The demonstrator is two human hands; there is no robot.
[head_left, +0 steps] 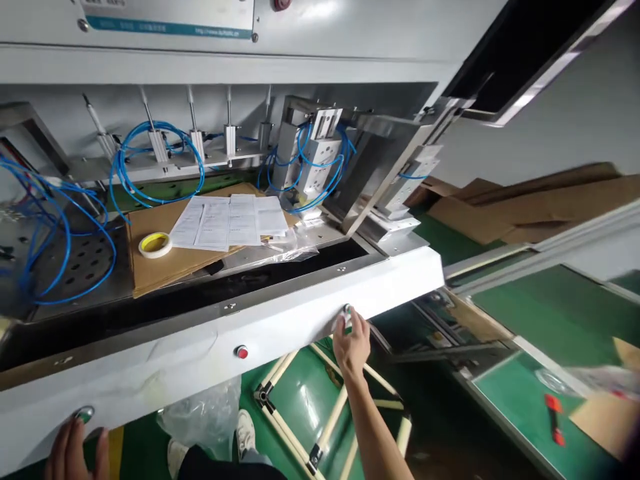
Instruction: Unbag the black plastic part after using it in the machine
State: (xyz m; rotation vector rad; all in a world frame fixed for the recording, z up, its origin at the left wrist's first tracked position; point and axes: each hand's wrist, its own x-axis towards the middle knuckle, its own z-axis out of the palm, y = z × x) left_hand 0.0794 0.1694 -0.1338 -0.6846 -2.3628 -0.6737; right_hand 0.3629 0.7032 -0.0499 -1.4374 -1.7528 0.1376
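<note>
Green factory floor runs under a big white machine (200, 360) whose front panel slants across the head view, with a green-topped bench (560, 313) off to the right.

On that panel the right hand (353, 343) reaches up, fingers held together and straight, their tips on the right button (347, 312), a small green one near the panel's right end. Near the left corner, the left hand (75, 450) lies with fingers loosely spread, partly cut off by the picture's edge, its tips just under the left button (85, 415), also green. A red button (242, 351) sits between the two, untouched.

Both green buttons look like stiff, fixed, hard caps set into the metal. They seem made to be met with a fingertip or thumb square on the cap, with nothing to grip or lift.

Behind the panel, the machine's open bay works as a tray. It holds a cardboard sheet (165, 267), printed papers (230, 220) fanned on top of it, and a tape roll (155, 245) to their left. Blue hoses (160, 167) loop above them at the far side.

Below the panel, a clear bag (205, 413) slumps on the floor, and I cannot tell what is in it. A tube frame (300, 427) lies beside it. A red tool (554, 417) rests on the bench at the near right.
</note>
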